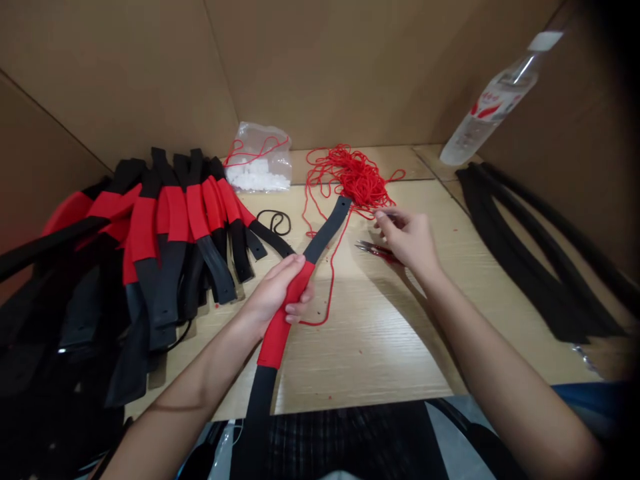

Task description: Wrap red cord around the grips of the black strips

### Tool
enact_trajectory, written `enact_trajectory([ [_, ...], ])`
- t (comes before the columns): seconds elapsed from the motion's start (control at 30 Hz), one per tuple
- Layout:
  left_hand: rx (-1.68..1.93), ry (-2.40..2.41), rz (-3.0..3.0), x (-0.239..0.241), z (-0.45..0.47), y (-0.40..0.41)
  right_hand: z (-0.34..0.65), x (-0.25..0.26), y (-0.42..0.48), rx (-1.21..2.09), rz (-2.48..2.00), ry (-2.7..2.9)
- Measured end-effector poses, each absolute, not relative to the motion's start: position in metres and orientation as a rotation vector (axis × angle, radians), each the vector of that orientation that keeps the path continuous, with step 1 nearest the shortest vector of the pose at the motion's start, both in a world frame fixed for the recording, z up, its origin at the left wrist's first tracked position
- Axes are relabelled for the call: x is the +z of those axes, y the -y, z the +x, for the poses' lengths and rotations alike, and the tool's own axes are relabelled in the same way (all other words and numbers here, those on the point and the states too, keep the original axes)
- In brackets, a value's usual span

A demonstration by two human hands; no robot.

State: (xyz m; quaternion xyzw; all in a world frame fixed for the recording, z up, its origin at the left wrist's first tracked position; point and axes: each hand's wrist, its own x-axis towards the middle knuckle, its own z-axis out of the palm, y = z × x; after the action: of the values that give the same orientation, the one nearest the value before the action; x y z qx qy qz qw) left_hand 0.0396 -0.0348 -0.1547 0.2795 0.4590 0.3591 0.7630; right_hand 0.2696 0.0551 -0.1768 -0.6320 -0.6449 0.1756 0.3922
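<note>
My left hand (280,290) is closed around the red grip of a long black strap (327,230) that runs from my lap up across the wooden table (380,347). My right hand (407,237) sits to the right of the strap's far end, fingers pinched on a strand of red cord (356,175) that trails from a tangled heap. Small red-handled scissors (370,249) lie on the table under that hand. A loose loop of red cord (327,293) hangs beside the grip.
A pile of black straps with red grips (165,233) covers the left side. Plain black straps (535,247) lie at the right. A bag of white pieces (257,163), a black ring (275,220) and a clear bottle (493,100) stand by the cardboard walls.
</note>
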Motion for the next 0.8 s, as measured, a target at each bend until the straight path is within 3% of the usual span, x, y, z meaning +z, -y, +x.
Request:
enact_trajectory([
  [0.4, 0.853, -0.939, 0.635, -0.153, 0.038, 0.034, 0.268, -0.185, -0.05, 0.218, -1.68, 2.063],
  [0.8, 0.985, -0.956, 0.579, -0.15, 0.038, 0.035, 0.257, -0.183, -0.038, 0.049, -1.526, 2.022],
])
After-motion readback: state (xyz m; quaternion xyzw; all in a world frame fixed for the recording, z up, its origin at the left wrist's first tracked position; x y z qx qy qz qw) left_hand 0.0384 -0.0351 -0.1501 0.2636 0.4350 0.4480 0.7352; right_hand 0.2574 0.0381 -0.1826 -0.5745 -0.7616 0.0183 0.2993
